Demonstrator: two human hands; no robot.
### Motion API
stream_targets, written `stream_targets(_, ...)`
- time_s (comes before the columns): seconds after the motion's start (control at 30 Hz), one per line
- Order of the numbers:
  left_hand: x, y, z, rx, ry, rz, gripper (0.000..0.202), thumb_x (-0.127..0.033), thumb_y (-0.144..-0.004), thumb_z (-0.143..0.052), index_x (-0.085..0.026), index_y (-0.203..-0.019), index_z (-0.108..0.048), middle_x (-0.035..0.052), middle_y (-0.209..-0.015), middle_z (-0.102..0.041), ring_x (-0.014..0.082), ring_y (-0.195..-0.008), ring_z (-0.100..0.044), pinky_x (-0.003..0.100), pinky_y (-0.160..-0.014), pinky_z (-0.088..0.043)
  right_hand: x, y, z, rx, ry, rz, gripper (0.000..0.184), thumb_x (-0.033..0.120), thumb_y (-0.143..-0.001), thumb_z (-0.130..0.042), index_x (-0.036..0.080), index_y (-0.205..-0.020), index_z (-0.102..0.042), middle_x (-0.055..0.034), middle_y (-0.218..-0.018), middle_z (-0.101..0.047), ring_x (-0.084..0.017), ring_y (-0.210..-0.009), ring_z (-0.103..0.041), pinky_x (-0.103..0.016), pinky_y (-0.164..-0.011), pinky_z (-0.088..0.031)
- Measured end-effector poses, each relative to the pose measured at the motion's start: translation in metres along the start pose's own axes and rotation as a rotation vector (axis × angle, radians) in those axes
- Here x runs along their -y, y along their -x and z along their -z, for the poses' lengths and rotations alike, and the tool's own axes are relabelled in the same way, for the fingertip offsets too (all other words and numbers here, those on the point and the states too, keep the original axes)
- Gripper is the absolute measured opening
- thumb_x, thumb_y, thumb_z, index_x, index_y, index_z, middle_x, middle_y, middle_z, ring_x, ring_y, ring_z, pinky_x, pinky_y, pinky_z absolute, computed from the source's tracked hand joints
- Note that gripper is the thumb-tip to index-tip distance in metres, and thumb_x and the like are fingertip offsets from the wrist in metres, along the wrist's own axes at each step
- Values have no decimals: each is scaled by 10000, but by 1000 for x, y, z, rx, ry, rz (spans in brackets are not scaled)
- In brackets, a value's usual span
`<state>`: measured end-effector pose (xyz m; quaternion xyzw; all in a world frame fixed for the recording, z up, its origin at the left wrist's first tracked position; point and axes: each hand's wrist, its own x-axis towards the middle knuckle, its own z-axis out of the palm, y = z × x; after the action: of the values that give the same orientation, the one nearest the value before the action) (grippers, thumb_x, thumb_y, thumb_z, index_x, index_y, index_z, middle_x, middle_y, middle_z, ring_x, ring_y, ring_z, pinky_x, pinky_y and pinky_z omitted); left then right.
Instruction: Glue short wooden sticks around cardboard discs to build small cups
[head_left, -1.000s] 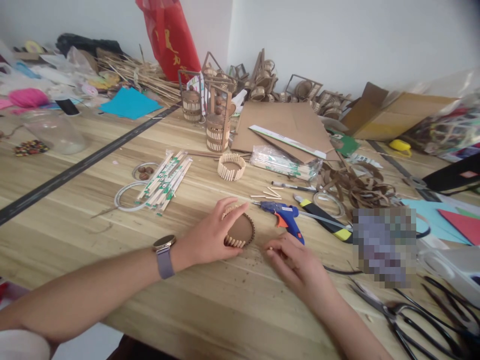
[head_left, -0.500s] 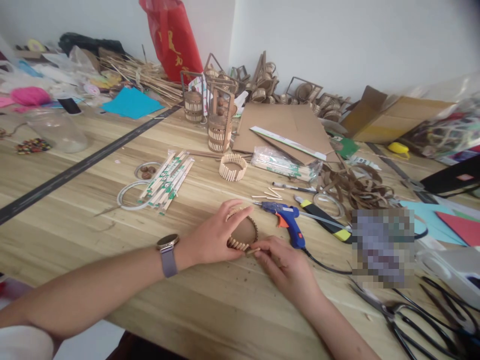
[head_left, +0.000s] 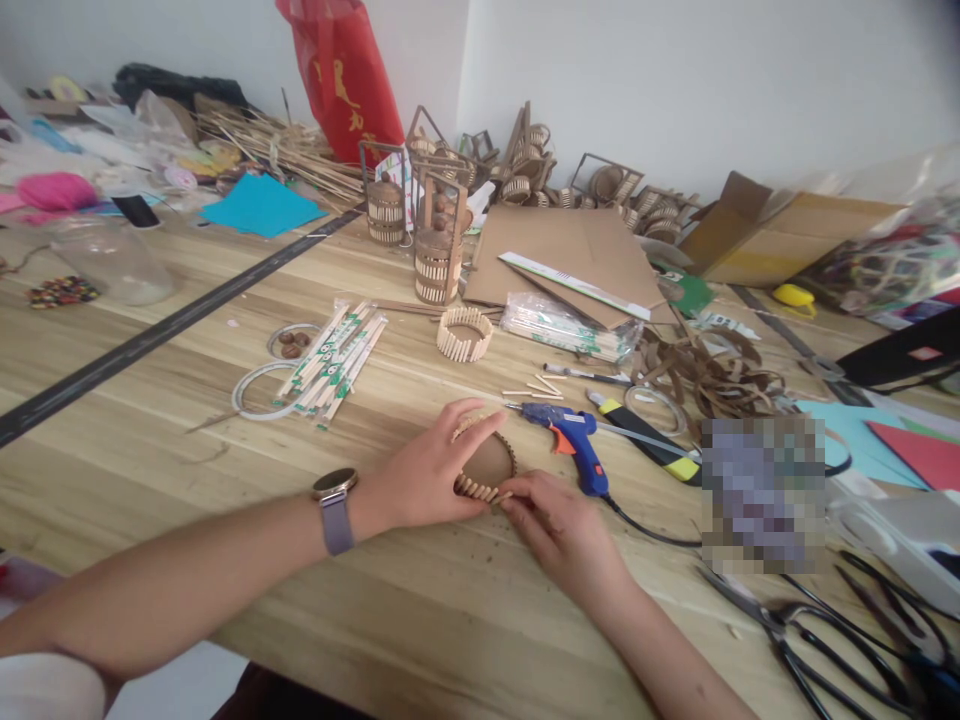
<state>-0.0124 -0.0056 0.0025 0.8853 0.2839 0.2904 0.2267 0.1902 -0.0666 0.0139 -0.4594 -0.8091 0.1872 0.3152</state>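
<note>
Under my left hand (head_left: pixel 439 462) is a round cardboard base (head_left: pixel 489 462) edged with short wooden sticks; my thumb and fingers grip it from the left side. My right hand (head_left: pixel 559 515) pinches a short wooden stick (head_left: pixel 505 496) against the near right part of that edge. Just beyond my right hand a blue glue gun (head_left: pixel 566 430) lies on the table, its nozzle pointing left. Several cut sticks (head_left: pixel 541 387) lie loose behind it. A finished-looking ring of upright sticks (head_left: pixel 464 336) stands farther back.
Wrapped chopsticks (head_left: pixel 334 362) and tape rolls (head_left: pixel 262 390) lie to the left. A utility knife (head_left: pixel 645 440), brown strips (head_left: pixel 705 370) and large scissors (head_left: pixel 787 620) are on the right. Small stick-sided buckets (head_left: pixel 437 265) stand at the back beside cardboard sheets (head_left: pixel 555 240).
My right hand has shifted slightly left and up, bringing the stick closer against the edge of the base. My left hand keeps its hold.
</note>
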Motion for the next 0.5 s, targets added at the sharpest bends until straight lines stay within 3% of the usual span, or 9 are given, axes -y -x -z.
stream_targets(0.5, -2, -1, 0, 4, 5, -14, 1055, -203, -695, -826, -294, -1490, -138, 172, -1456, -288, 340, -1393, -302, 570, -1114, -364, -3, 1, -5, 2, 32, 39, 133, 146, -945, -494, 196, -932, -617, -57, -844, -669, -176, -769, -654, -268, -684, -535)
